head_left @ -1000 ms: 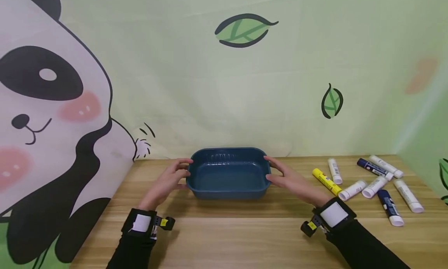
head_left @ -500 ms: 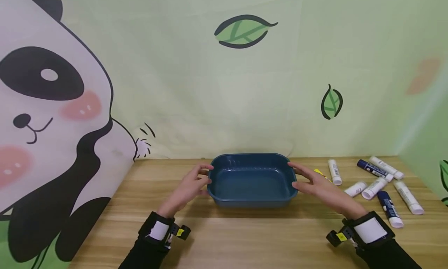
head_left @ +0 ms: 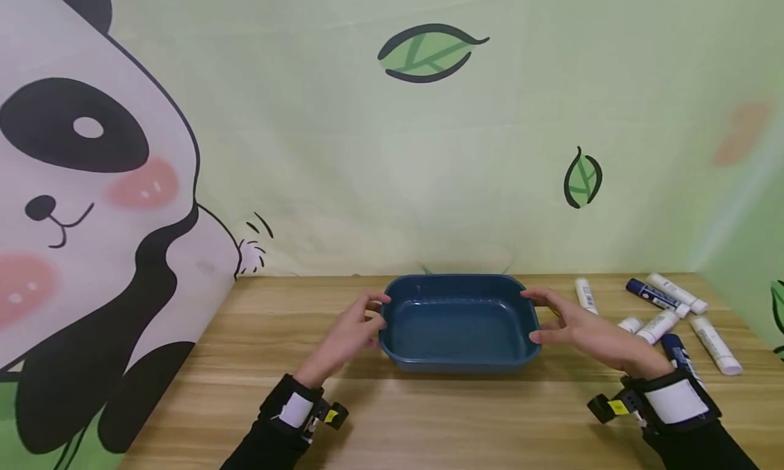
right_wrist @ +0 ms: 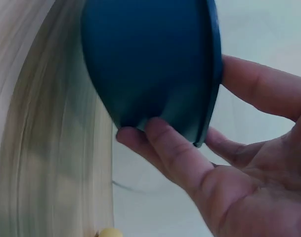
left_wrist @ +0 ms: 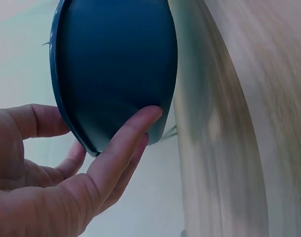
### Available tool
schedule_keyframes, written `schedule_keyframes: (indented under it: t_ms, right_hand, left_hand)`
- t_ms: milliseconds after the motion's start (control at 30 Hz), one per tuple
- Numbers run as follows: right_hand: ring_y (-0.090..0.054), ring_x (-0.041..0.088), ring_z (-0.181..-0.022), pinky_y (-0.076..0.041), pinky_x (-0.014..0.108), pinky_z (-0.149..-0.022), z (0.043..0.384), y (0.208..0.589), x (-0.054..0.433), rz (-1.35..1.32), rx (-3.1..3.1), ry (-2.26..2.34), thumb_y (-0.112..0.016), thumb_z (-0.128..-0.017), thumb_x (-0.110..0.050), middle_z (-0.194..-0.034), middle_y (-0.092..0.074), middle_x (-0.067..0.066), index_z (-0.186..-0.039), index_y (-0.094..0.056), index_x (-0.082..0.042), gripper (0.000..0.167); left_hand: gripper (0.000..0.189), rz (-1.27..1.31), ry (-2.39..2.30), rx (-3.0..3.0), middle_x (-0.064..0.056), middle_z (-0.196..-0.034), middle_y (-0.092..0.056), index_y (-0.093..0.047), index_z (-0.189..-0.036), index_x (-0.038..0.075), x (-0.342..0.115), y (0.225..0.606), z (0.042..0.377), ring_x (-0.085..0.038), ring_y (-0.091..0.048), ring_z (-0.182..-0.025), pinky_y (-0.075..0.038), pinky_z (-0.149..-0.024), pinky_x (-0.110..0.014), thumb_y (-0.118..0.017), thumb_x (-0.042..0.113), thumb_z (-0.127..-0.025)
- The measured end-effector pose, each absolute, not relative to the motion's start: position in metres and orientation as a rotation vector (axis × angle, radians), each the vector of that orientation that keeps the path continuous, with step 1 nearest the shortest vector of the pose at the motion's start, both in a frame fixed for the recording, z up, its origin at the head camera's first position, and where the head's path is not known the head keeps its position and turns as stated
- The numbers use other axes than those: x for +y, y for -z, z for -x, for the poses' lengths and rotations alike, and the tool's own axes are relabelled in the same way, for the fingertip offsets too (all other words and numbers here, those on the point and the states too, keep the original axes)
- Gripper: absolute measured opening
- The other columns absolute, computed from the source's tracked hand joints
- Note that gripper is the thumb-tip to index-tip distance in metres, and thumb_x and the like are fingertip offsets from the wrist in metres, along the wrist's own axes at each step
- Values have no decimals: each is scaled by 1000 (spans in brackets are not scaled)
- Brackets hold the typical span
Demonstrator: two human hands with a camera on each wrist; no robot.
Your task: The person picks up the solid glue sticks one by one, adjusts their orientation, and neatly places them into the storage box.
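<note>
A dark blue rectangular dish (head_left: 459, 366) with rounded corners and nothing inside is held between two hands near the back of the wooden table. At its left end, my left hand (head_left: 348, 335) grips the rim and wall. My right hand (head_left: 591, 332) does the same at the right end. The left wrist view shows fingers (left_wrist: 123, 153) reaching along the dish's outer wall (left_wrist: 115, 59), with the thumb at the rim. Likewise, in the right wrist view, fingers (right_wrist: 175, 148) press low on the outer wall (right_wrist: 145, 54) while the thumb meets the rim.
Several white and navy glue-stick-like tubes (head_left: 715, 345) lie scattered at the table's right, some partly behind the right hand and wrist. A yellow tip (right_wrist: 110, 232) shows in the right wrist view. A green cloth backdrop (head_left: 306, 150) with a panda print rises behind the table (head_left: 429, 422).
Both hands have carried the dish rightward and slightly nearer to me, towards the tubes. The yellow tube seen earlier is now almost wholly hidden behind the right hand in the head view.
</note>
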State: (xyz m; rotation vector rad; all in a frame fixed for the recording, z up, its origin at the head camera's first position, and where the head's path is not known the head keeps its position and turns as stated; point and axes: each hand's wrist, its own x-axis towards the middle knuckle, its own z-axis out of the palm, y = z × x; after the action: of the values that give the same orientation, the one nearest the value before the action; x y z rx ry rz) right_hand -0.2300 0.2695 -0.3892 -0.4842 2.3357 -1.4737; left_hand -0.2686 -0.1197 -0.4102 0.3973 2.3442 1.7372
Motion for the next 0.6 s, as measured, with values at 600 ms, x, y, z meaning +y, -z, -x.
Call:
schedule_keyframes:
  t_ms: [600]
  right_hand:
    - [-45,47,-122,-39,51,-95,230,390,276,459,2238,1444,-68,-88,-15,-149,-13,28,-145,-23,-4,73]
  left_hand:
    - [39,-437,-1701,2194,-25,-126,-39,-41,-130,1,-117,409,263,-31,-56,-94,-55,-72,-47,-48,3,-92]
